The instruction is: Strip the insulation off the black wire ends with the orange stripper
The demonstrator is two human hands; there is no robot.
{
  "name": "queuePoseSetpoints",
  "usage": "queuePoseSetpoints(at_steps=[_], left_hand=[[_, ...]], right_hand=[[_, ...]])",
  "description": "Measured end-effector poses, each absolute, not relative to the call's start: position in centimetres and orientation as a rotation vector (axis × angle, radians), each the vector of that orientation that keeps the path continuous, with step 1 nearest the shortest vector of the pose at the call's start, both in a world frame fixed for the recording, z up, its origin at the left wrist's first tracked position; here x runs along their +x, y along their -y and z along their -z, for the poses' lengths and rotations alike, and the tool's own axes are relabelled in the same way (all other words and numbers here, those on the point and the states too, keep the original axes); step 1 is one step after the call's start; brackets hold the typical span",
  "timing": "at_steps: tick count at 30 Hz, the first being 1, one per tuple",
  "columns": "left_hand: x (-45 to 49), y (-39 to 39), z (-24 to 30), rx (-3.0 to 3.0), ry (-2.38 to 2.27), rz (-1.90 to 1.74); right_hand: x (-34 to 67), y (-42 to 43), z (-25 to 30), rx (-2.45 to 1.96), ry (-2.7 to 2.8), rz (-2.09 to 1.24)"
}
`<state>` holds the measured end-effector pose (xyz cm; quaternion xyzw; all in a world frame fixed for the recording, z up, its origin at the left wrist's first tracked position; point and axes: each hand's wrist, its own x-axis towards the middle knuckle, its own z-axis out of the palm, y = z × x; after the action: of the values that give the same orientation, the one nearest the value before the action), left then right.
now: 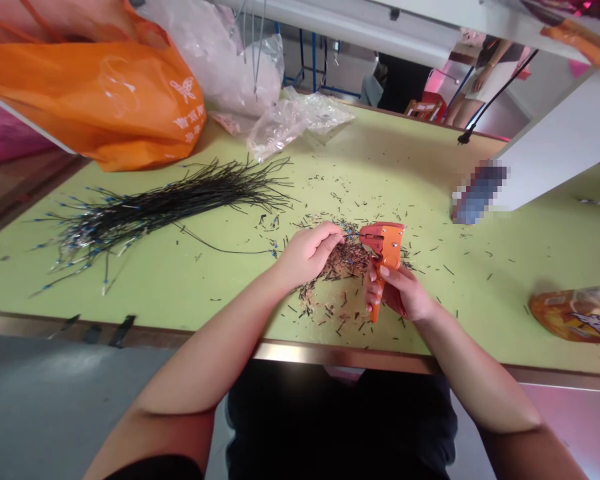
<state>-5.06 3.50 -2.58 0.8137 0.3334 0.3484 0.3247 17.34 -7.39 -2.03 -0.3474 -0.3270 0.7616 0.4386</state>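
My right hand (397, 290) is wrapped round the handle of an orange and red wire stripper (391, 243), its jaws facing left. My left hand (313, 250) pinches a thin black wire (353, 235) whose end is at the stripper's jaws. Whether the jaws are closed on the wire I cannot tell. Below and between the hands lies a pile of short black and copper-coloured scraps (347, 263). A loose black wire (220, 250) runs on the table from my left hand towards a big bundle of black wires (175, 200) with blue and pale ends.
An orange bag (125, 100) and clear plastic bags (290, 120) stand at the back left of the green table (180, 300). A drink bottle (575, 313) lies at the right. A white post (545, 147) rises at the back right, near a hanging black plug (464, 137). Another person (485, 80) is beyond the table.
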Motion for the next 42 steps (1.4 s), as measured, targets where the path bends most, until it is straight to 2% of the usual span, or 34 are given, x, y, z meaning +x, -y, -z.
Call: queuePoseSetpoints(at_steps=[25,34,42], left_hand=[[-4.3,-2.7,2.9,2.28,-1.03,-0.819],[-4.6,-3.4,2.9,2.38,-1.163,-0.803],[-4.8,-3.5,3.1,2.393,-1.12,-0.888]], right_hand=[[13.6,8.1,2.6,-0.945,0.736,-1.682],[14.6,7.5,3.5,-0.685,0.684,-1.858],[15.6,7.6,3.4,-0.725,0.698,-1.888]])
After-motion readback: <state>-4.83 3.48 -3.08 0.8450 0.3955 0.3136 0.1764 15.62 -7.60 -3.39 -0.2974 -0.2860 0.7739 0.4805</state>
